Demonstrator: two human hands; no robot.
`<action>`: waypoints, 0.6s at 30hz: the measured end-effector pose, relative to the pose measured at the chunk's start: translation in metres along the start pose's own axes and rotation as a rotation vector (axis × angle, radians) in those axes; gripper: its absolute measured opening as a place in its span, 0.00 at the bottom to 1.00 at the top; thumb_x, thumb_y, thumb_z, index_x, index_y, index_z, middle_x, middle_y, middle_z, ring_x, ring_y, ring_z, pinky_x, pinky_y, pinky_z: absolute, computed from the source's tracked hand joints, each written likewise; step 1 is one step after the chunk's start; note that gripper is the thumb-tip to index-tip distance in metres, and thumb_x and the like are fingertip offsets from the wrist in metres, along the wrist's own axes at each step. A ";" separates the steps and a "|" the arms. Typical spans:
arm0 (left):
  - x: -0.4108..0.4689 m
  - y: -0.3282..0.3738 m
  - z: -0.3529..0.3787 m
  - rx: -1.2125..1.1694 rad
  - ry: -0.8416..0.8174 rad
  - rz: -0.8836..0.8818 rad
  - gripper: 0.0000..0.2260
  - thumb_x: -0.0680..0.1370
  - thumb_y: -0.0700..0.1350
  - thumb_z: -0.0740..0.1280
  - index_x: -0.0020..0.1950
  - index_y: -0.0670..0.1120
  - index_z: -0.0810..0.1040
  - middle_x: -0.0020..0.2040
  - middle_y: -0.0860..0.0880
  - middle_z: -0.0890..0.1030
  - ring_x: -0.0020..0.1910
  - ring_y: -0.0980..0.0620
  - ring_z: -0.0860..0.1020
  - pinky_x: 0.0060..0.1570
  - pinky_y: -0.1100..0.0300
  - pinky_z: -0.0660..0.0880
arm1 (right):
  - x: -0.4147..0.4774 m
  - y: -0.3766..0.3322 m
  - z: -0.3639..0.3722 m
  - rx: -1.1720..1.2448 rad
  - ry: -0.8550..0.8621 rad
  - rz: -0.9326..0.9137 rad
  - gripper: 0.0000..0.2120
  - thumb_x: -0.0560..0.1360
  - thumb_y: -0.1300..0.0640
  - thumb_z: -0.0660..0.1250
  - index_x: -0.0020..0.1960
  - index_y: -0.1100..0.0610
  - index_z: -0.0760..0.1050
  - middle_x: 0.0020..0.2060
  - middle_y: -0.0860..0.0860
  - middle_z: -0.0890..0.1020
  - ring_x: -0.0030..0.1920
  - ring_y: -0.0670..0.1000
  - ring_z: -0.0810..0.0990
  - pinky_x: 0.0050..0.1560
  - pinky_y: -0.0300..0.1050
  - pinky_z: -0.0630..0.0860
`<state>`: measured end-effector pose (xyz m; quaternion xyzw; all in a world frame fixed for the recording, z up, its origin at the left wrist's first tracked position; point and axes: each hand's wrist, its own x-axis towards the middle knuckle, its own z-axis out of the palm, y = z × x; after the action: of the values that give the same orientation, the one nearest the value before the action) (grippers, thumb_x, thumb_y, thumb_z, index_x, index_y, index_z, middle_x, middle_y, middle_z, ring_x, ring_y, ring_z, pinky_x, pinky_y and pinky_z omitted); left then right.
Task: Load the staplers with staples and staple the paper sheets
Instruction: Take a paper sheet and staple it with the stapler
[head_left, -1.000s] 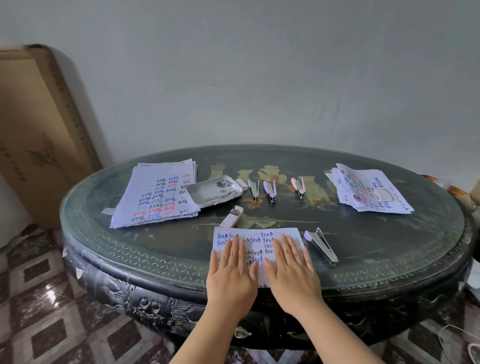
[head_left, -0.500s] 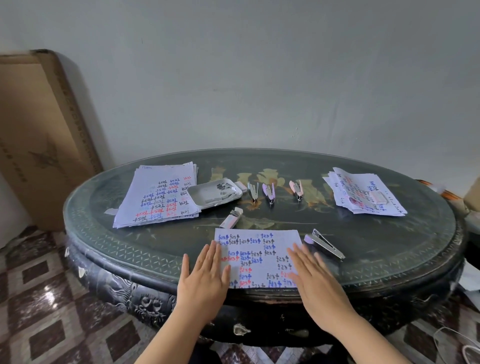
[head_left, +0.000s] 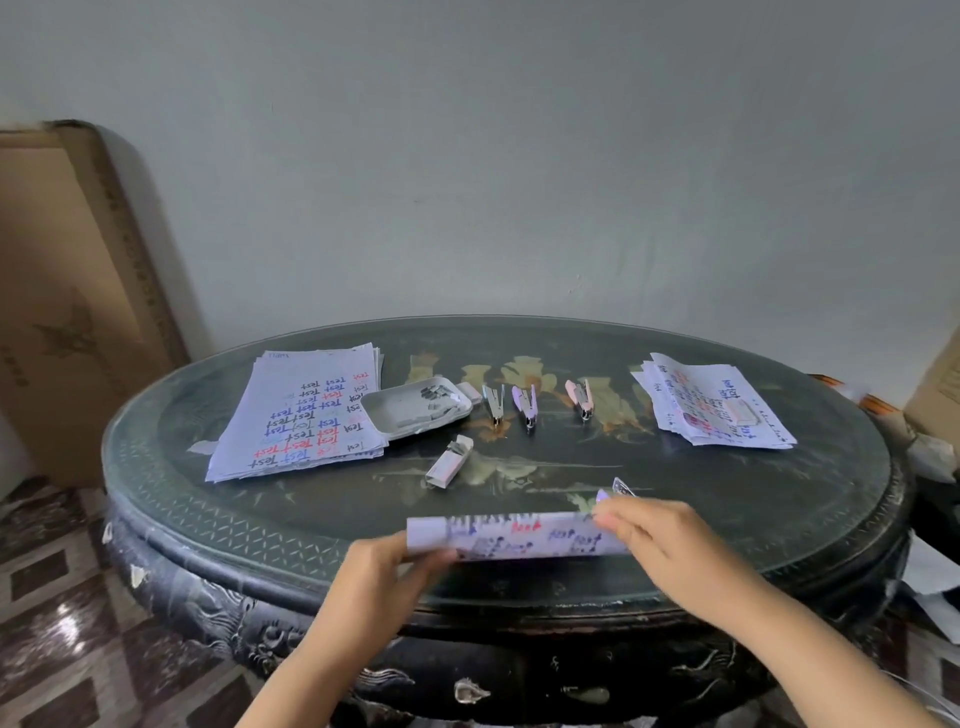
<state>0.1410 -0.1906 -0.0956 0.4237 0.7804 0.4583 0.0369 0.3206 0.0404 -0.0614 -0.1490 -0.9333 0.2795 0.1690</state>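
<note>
At the near edge of the round dark lacquered bench (head_left: 831, 519), a white paper sheet with blue and red handwriting (head_left: 519, 538) is held between both hands, seen as a narrow blurred strip; the left hand (head_left: 384, 577) has its grip closed on the sheet's left end, thumb on top; the right hand (head_left: 670, 556) has its grip curled over the sheet's right end. Just behind the right hand a lilac and metal stapler (head_left: 621, 488) peeks out, mostly hidden. Further back, near the middle, a small grey staple box (head_left: 449, 462) lies open at one end; beyond it sits a white oval tray of staple strips (head_left: 395, 421), and to its right three small staplers stand in a row: a silver one (head_left: 493, 402), a lilac one (head_left: 525, 405), a pink one (head_left: 582, 397). A tall stack of written sheets (head_left: 306, 415) touches the tray's left side; a looser pile of written sheets (head_left: 711, 400) lies well apart at the right. A brown cardboard box (head_left: 62, 312) leans on the wall at the left.
</note>
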 end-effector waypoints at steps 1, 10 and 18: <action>0.002 0.007 -0.002 -0.079 0.051 -0.042 0.13 0.71 0.50 0.72 0.43 0.71 0.80 0.44 0.64 0.83 0.46 0.64 0.81 0.46 0.65 0.77 | 0.003 -0.010 -0.008 0.091 0.048 0.012 0.08 0.78 0.52 0.64 0.44 0.46 0.80 0.47 0.43 0.84 0.47 0.44 0.81 0.47 0.33 0.76; 0.023 0.040 -0.004 -0.186 0.158 -0.181 0.11 0.80 0.46 0.60 0.38 0.53 0.75 0.29 0.50 0.78 0.27 0.62 0.75 0.28 0.69 0.68 | 0.040 0.047 0.006 -0.240 -0.051 0.579 0.10 0.74 0.43 0.58 0.42 0.48 0.72 0.47 0.50 0.77 0.49 0.53 0.77 0.51 0.51 0.76; 0.020 0.056 -0.004 -0.212 0.183 -0.154 0.12 0.80 0.46 0.60 0.36 0.48 0.68 0.28 0.49 0.75 0.25 0.61 0.72 0.26 0.70 0.66 | 0.045 0.032 -0.006 0.359 0.091 0.504 0.16 0.78 0.59 0.63 0.32 0.57 0.68 0.29 0.51 0.76 0.31 0.49 0.75 0.38 0.50 0.72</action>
<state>0.1615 -0.1671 -0.0447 0.3128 0.7580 0.5705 0.0454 0.2881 0.0855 -0.0639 -0.3560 -0.7940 0.4662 0.1596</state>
